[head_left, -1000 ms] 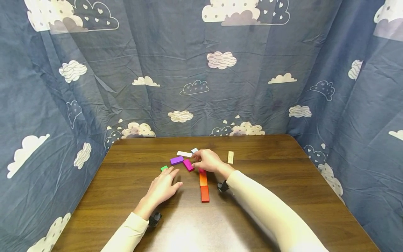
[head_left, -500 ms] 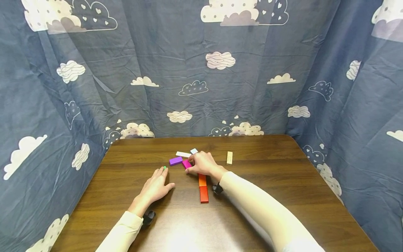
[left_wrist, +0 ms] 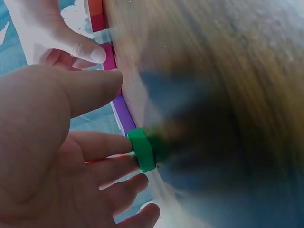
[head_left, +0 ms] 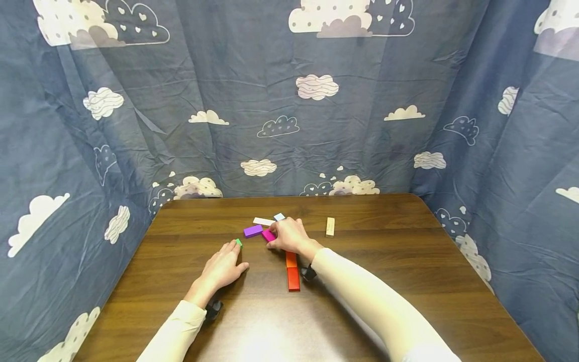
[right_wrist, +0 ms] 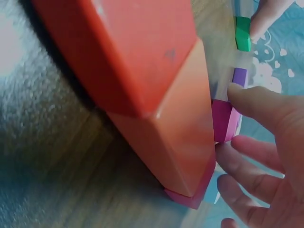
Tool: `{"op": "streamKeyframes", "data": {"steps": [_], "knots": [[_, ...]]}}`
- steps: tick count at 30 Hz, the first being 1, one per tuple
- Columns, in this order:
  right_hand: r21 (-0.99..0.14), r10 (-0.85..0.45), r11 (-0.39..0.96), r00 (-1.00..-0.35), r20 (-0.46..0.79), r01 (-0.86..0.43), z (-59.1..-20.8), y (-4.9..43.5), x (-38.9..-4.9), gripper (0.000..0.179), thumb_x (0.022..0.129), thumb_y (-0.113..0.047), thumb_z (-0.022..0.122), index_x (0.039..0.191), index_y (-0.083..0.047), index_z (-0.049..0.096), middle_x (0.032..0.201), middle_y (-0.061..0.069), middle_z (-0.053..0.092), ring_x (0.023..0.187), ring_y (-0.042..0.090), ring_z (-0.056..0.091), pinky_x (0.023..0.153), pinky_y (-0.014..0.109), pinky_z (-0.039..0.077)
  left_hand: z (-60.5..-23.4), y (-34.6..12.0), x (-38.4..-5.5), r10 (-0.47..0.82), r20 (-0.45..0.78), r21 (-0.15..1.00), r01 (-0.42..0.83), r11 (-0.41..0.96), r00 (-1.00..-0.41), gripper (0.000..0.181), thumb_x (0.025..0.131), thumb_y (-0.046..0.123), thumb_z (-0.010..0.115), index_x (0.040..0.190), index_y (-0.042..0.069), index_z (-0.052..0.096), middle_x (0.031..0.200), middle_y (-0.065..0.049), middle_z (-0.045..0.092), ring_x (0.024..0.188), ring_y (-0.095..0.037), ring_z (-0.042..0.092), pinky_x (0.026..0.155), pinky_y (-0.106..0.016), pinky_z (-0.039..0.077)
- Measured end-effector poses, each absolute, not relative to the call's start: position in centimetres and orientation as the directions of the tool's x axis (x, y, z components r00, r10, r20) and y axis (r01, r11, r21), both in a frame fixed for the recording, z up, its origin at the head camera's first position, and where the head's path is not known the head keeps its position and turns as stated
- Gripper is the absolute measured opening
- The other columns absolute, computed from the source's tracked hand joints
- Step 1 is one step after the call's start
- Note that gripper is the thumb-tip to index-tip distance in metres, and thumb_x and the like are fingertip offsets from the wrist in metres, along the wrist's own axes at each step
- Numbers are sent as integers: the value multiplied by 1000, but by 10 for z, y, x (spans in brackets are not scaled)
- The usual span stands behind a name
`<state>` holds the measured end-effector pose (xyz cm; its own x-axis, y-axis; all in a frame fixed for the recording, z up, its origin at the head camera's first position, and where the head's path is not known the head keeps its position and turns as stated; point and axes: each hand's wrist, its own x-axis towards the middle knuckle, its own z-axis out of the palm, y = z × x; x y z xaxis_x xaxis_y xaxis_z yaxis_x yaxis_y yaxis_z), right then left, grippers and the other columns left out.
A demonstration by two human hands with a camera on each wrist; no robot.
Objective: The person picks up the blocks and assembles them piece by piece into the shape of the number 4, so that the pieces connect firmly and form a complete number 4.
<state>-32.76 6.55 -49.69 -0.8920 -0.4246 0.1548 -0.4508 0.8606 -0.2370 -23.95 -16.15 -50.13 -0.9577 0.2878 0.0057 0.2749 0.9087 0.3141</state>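
My right hand (head_left: 291, 237) pinches a magenta block (right_wrist: 224, 121) between thumb and index finger, while the block lies on the table. Below that hand runs a row of blocks set end to end: red (head_left: 293, 279) nearest me, then orange (head_left: 291, 259), then a dark pink block (right_wrist: 187, 198) hidden by the hand in the head view. My left hand (head_left: 221, 266) lies low over the table, fingers extended, their tips against a small green block (left_wrist: 141, 149). A purple block (head_left: 253, 231) sits between the two hands, close to the magenta one.
Behind the purple block lies a white block (head_left: 263, 221), with a light blue block (head_left: 279, 216) beside it. A beige block (head_left: 330, 227) stands apart on the right. The wooden table (head_left: 384, 216) ends at a cloud-patterned curtain (head_left: 253, 65).
My right hand has moved left from above the row to the magenta block and taken hold of it. The left hand has drawn slightly left and towards me, its fingertips at the green block.
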Motion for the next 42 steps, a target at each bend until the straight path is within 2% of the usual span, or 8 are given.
{"op": "streamKeyframes", "data": {"steps": [3, 5, 11, 16, 20, 31, 42], "knots": [[-254, -403, 865, -901, 160, -432, -498, 65, -329, 47, 72, -45, 88, 110, -21, 77, 91, -9, 74, 89, 19, 63, 76, 42, 37, -500, -163, -240, 291, 9, 314, 279, 908, -957, 67, 98, 34, 65, 148, -5, 44, 155, -25, 37, 142, -44, 34, 113, -57, 30], [-260, -387, 871, -908, 161, -417, -499, 65, -329, 43, 71, -45, 89, 105, -21, 78, 91, -9, 74, 88, 18, 64, 75, 41, 37, -499, -164, -240, 290, 9, 319, 278, 906, -957, 63, 98, 32, 65, 147, -4, 46, 155, -24, 38, 142, -45, 35, 113, -57, 30], [-229, -386, 881, -908, 161, -415, -500, 63, -331, 26, 69, -39, 90, 86, -24, 77, 67, -14, 61, 73, 15, 59, 69, 40, 38, -497, -164, -241, 286, 13, 321, 275, 906, -958, 59, 98, 32, 66, 145, 0, 51, 153, -22, 42, 140, -43, 39, 112, -56, 32], [-205, -399, 880, -902, 165, -427, -499, 62, -331, 15, 70, -30, 86, 76, -24, 74, 63, -13, 57, 70, 15, 58, 68, 41, 39, -497, -164, -241, 286, 31, 301, 282, 911, -958, 56, 97, 30, 66, 143, 0, 54, 151, -22, 45, 138, -42, 42, 109, -55, 36], [-203, -408, 875, -895, 180, -440, -497, 64, -332, 13, 71, -29, 84, 79, -23, 76, 64, -13, 59, 69, 15, 58, 67, 40, 41, -498, -165, -241, 290, 51, 297, 292, 909, -956, 52, 96, 27, 66, 140, -1, 56, 150, -21, 47, 136, -41, 45, 107, -55, 38], [-230, -439, 847, -874, 208, -480, -485, 73, -331, 16, 73, -26, 82, 89, -24, 77, 74, -11, 62, 75, 15, 59, 68, 38, 46, -497, -165, -246, 280, 54, 351, 281, 893, -958, 49, 98, 25, 63, 140, 0, 56, 150, -18, 47, 138, -39, 43, 109, -58, 35], [-247, -476, 809, -840, 259, -534, -470, 81, -321, 18, 73, -22, 80, 90, -22, 78, 82, -6, 61, 78, 17, 57, 68, 37, 47, -499, -159, -250, 210, 100, 383, 232, 894, -973, 45, 97, 29, 65, 132, 1, 63, 136, -17, 57, 115, -44, 60, 88, -60, 51]]}}
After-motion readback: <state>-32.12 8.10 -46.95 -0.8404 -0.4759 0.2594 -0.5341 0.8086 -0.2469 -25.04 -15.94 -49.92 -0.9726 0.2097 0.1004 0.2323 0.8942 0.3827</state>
